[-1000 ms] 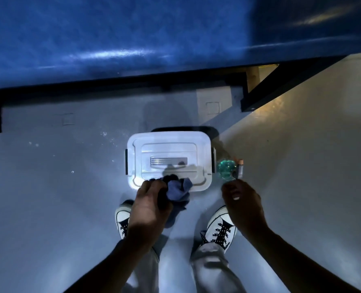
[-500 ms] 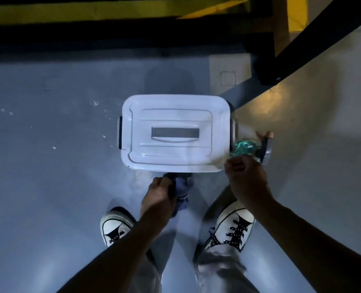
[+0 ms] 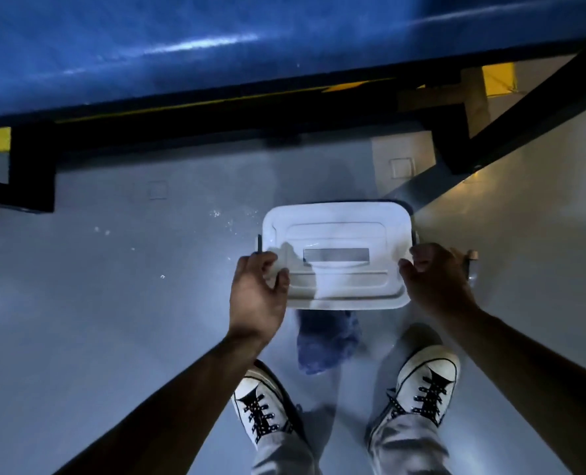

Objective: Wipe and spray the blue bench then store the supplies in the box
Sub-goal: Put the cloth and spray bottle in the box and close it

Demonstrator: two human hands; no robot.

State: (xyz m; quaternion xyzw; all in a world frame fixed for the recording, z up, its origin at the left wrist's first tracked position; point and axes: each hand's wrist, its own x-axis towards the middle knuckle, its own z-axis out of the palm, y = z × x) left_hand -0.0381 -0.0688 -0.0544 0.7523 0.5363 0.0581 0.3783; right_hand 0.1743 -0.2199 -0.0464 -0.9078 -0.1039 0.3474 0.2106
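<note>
**Inspector A:** Head view. What stands on the floor?

**Inspector B:** A white rectangular plastic storage box (image 3: 338,258), lid on, with a grey recessed handle in the lid's middle. It sits on the pale grey floor (image 3: 113,303), in front of the blue padded desk (image 3: 182,39) that fills the top of the view on its black metal frame (image 3: 216,111).

**Inspector A:** The hands?

**Inspector B:** The left hand (image 3: 255,296) is at the box's left end, thumb lying on the lid's edge, fingers curled round the side. Its grip is clamped on the box. The right hand (image 3: 437,279) is at the right end, fingertips against the lid's corner. Whether that grip is closed on the box I cannot tell; the fingers hide the contact.

**Inspector A:** The supplies?

**Inspector B:** A crumpled dark blue cloth (image 3: 326,341) lies on the floor, just beside the box's near edge, between the box and the shoes, held by neither hand. Behind the right hand a small grey object with a tan tip (image 3: 472,264) shows at the box's right side; too hidden to identify.

**Inspector A:** Anything else?

**Inspector B:** Two white lace-up canvas shoes, left (image 3: 260,409) and right (image 3: 428,385), below grey trouser legs (image 3: 401,447). White specks (image 3: 223,217) on the floor left of the box.
</note>
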